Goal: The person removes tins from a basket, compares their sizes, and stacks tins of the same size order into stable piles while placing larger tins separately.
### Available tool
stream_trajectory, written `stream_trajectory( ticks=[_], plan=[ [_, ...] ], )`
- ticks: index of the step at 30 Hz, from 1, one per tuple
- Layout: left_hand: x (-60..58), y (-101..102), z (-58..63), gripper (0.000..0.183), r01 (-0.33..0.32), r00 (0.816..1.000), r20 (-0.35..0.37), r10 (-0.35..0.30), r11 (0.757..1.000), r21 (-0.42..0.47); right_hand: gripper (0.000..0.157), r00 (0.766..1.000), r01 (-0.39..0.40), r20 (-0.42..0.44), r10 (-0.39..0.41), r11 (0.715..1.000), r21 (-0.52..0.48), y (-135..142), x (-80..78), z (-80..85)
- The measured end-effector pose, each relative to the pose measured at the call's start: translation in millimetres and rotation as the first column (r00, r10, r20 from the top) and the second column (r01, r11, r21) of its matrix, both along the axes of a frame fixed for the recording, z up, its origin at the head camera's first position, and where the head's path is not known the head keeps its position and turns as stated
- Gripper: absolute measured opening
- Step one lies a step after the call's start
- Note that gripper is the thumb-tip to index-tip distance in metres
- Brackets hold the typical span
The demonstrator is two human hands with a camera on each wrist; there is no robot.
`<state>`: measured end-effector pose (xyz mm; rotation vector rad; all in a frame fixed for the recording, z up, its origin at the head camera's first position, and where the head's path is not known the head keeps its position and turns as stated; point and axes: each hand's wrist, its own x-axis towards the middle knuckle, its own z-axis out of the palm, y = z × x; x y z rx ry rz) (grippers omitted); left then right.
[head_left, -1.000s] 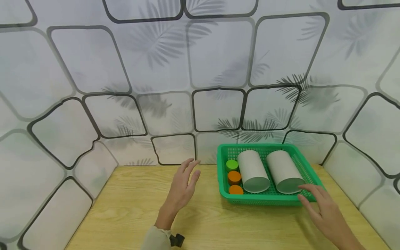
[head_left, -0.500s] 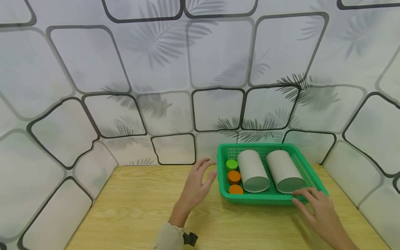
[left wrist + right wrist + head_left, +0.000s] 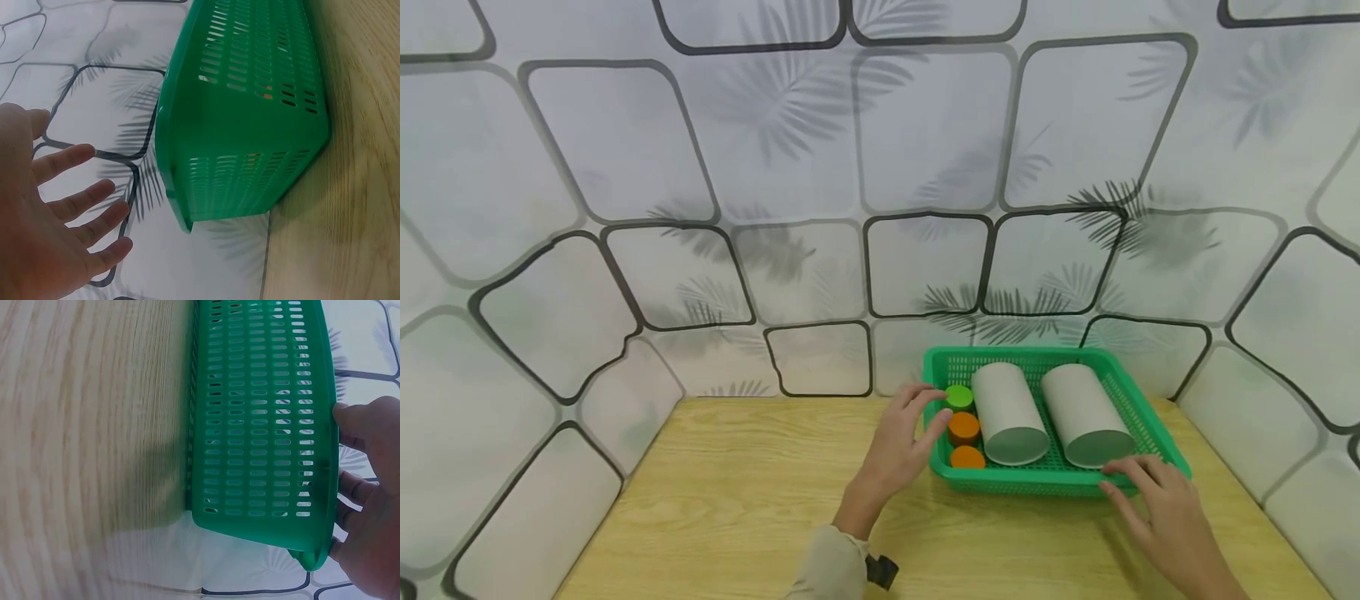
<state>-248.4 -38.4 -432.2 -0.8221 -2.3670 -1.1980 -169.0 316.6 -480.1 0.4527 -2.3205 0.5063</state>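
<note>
At the far right of a pale wood tabletop [image 3: 722, 492], a green basket [image 3: 1037, 477] sits upright within reach of a person's two hands. The right hand [image 3: 1168, 508] has its grip on the near rim close to the right corner, thumb outside, fingers over the inner edge. The left hand [image 3: 901, 442], its grip relaxed with fingers extended and parted, is at the left rim; whether a fingertip touches it is hard to tell. Inside the basket, two white cylinders [image 3: 1006, 404] lie on their sides, apart, pale green ends toward the person. Along its left wall, a round lime-green piece [image 3: 959, 398] and two round orange pieces [image 3: 964, 428] form a line, lime farthest back. Behind hangs a patterned wall covering [image 3: 932, 133] of rounded outlines and dark fronds.
</note>
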Motion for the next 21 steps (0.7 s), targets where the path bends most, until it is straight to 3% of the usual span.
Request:
stream_trajectory(
  ticks=[11, 21],
  plan=[
    [-3.8, 18.0, 4.9, 0.039, 0.002, 1.000, -0.006, -0.002, 0.998, -0.058, 0.029, 0.999, -0.008, 0.033, 0.009, 1.000, -0.028, -1.4, 0.6, 3.1],
    [-11.3, 30.6, 0.1, 0.034, 0.078, 0.997, 0.025, -0.075, 0.986, -0.145, 0.028, 0.999, -0.017, 0.045, 0.018, 0.999, -0.027, 0.4, -0.2, 4.0]
  ],
)
